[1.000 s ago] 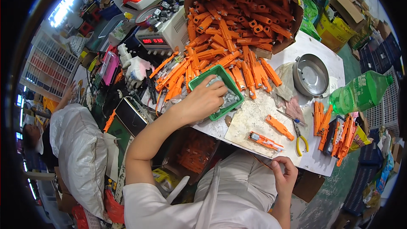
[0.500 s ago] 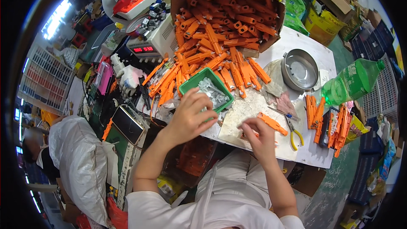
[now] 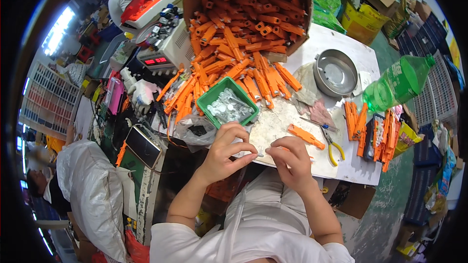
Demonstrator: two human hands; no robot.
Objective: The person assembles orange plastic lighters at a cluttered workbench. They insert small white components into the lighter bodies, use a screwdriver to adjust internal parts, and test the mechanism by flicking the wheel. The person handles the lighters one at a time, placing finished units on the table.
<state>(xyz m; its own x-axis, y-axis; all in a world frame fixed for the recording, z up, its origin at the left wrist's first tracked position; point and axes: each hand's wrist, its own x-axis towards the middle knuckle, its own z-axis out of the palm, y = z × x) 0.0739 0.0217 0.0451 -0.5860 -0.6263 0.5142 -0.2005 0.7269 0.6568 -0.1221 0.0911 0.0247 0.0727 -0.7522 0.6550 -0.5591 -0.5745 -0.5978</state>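
My left hand (image 3: 228,153) is closed in a pinch just off the table's near edge. At its fingertips shows a small pale piece (image 3: 260,155), too tiny to name. Close beside it, my right hand (image 3: 292,162) is also pinched, its fingertips almost meeting the left ones; what they hold, if anything, is hidden. A green tray (image 3: 201,101) of clear and white plastic pieces (image 3: 229,106) stands beyond my left hand. An orange plastic housing (image 3: 306,136) lies just beyond my right hand, with yellow-handled pliers (image 3: 334,148) to its right.
A large box (image 3: 303,29) spills many orange housings (image 3: 239,51) onto the table. Right of it are a steel bowl (image 3: 336,73), a green bottle (image 3: 399,83) and stacked orange housings (image 3: 389,139). At left are a power supply (image 3: 163,53), a phone (image 3: 144,147) and a white sack (image 3: 90,190).
My left hand has moved away from the green tray toward me and now pinches a small pale piece. My right hand has shifted slightly left and nearer, so the fingertips almost meet.
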